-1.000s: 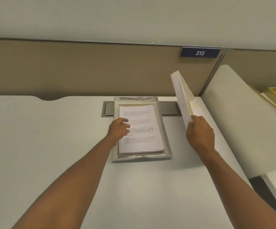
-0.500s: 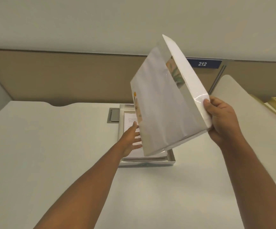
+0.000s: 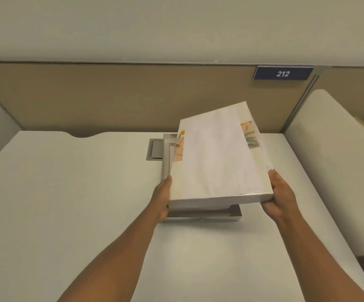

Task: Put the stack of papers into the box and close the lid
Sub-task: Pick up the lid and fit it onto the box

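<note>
The white lid [image 3: 218,158], with a floral strip on each side, hangs tilted over the grey box [image 3: 166,158], its right and far side raised. My left hand [image 3: 162,199] grips the lid's near left corner. My right hand [image 3: 280,196] holds its near right corner. The lid's near left edge sits low against the box; the box's left wall and front right corner still show. The stack of papers is hidden under the lid.
The box stands on a white desk [image 3: 67,203] near a grey cable hatch [image 3: 155,150]. A tan partition [image 3: 111,97] with a blue "212" plate [image 3: 283,73] rises behind. A white panel [image 3: 333,153] borders the desk on the right.
The lid came down from upright in my right hand to a low tilt over the box. My left hand left the papers and took the lid's left corner.
</note>
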Tool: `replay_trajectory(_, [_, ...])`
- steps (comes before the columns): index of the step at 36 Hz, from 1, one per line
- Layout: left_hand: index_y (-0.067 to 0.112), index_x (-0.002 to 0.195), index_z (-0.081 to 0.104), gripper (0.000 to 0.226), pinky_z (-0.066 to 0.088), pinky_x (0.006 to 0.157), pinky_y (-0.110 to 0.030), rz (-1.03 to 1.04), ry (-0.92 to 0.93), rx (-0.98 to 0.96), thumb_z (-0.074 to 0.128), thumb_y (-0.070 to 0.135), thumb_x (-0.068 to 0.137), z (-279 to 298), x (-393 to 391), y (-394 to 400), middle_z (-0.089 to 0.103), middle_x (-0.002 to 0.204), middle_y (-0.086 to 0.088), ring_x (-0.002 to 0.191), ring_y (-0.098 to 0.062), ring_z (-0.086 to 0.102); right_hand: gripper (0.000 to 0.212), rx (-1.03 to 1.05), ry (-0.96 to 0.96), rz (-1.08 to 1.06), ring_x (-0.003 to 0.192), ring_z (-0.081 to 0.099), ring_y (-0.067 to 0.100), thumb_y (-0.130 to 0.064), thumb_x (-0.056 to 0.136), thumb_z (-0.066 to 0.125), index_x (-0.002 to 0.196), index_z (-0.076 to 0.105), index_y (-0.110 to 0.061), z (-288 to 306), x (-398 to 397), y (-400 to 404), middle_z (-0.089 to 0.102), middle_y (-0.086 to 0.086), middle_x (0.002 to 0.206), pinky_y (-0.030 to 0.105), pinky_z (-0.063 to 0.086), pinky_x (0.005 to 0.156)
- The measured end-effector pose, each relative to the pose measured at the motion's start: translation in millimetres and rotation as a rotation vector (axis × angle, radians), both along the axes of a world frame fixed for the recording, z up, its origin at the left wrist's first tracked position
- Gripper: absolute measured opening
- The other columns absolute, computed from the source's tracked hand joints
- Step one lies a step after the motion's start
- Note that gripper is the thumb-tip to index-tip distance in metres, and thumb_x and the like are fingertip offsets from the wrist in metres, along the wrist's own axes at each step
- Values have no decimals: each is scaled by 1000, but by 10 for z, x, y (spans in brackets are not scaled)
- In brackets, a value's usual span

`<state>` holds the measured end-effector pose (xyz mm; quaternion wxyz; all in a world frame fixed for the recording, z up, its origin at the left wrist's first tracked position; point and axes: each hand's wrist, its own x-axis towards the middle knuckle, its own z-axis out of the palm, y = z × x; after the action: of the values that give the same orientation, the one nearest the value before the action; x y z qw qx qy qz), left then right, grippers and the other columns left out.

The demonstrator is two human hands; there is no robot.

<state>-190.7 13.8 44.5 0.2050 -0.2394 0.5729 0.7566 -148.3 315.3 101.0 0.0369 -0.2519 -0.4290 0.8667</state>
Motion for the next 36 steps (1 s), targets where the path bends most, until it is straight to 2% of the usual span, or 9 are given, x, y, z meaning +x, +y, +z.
replay_trajectory(3, [14,144,51,49,39,115,-47,73,103,-146,45,41,103,-54,-108,-28,59,141,-5,131,-27,53,25,176,-85,47,108,69,29,-20,97,58,116,69,-10,-66,-96,12,75,5,110,38,60,76])
replay_trajectory(10, [21,144,48,49,48,104,-39,109,184,-449,36,46,103,-225,-181,-58,58,140,-4,121,-25,56,39,483,-309,168,97,62,21,-54,94,53,106,64,-19,-309,-306,-145,67,1,104,43,55,87])
replay_trajectory(16, [18,148,41,53,44,108,-44,24,112,-700,34,46,103,-348,-187,-119,52,147,-10,131,-33,50,39,775,-319,303,102,49,22,-49,90,62,112,59,-17,-679,-361,-228,53,3,111,39,43,90])
replay_trajectory(19, [20,150,37,55,46,107,-45,-40,95,-757,31,48,103,-341,-228,-121,48,149,-13,131,-34,50,51,873,-333,284,88,51,23,-51,90,58,100,63,-2,-778,-313,-265,59,4,93,34,40,76])
replay_trajectory(24, [22,150,39,56,44,104,-42,-41,12,-759,31,50,102,-346,-215,-167,42,150,-15,128,-34,50,46,989,-329,302,63,39,18,-51,91,56,63,42,-19,-792,-164,-313,42,-4,65,30,30,57])
replay_trajectory(27, [16,143,49,57,45,96,-38,-69,-26,-767,31,50,101,-389,-120,-226,49,143,-14,119,-32,54,47,1054,-320,364,63,31,20,-49,91,56,66,30,-19,-762,-82,-326,33,1,67,34,24,59])
replay_trajectory(29, [13,116,63,54,45,90,-38,-121,-29,-765,29,53,101,-409,-49,-276,61,118,-10,102,-28,55,46,1087,-316,402,63,30,20,-48,92,54,67,29,-19,-743,-28,-319,32,2,68,35,22,60])
replay_trajectory(32, [21,74,50,52,50,90,-42,-181,-74,-730,30,63,96,-420,63,-396,55,83,-1,83,-24,53,46,1123,-313,446,64,30,20,-49,93,52,67,28,-20,-714,45,-294,32,0,67,34,22,60])
replay_trajectory(36, [17,90,57,61,59,87,-40,-230,-119,-618,35,73,90,-385,219,-523,62,95,-7,77,-26,63,41,1094,-325,469,67,40,19,-51,94,51,67,39,-22,-715,163,-282,41,-5,69,33,33,66])
